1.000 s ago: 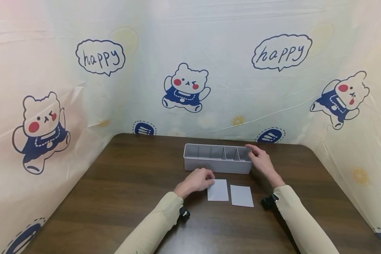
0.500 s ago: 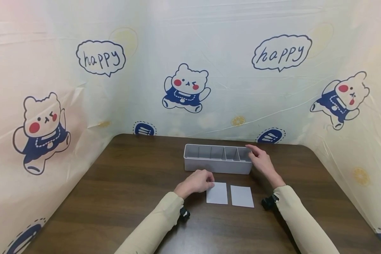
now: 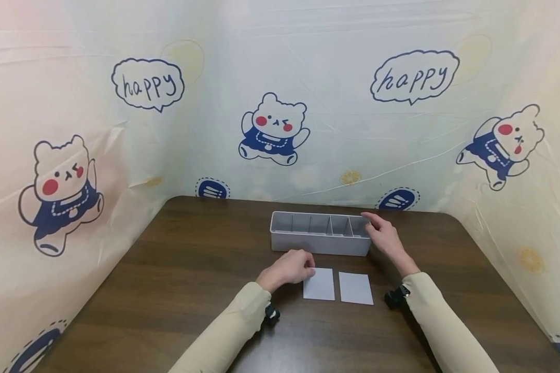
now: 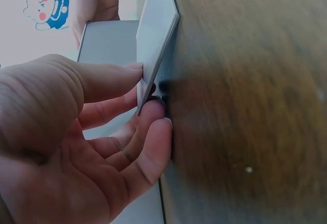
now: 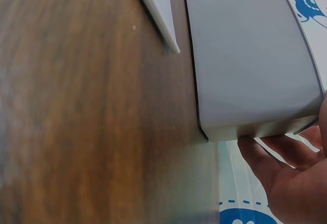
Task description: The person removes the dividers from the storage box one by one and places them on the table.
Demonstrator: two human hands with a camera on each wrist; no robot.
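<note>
Pinched the left white card (image 3: 319,287) by its far left corner with the left hand (image 3: 287,269), pressing the thumb to one face and bending fingers behind the other, bunched close together down by the brown table (image 3: 144,280). Probably gripped by the corner for purchase beneath so flat a thing, tilted up at that side in the left wrist view. Held the right end of the grey divided box (image 3: 322,244) with the right hand (image 3: 385,239), using bent, slightly parted fingers set against the end wall and rim, likely for steadying. Had the box standing near the far edge of the table, right of the middle, roughly parallel to that edge, perhaps for an unblocked view into every compartment. Had the right white card (image 3: 356,288) lying just beside the first, closer to the table's near edge than the box, across a narrow gap.
</note>
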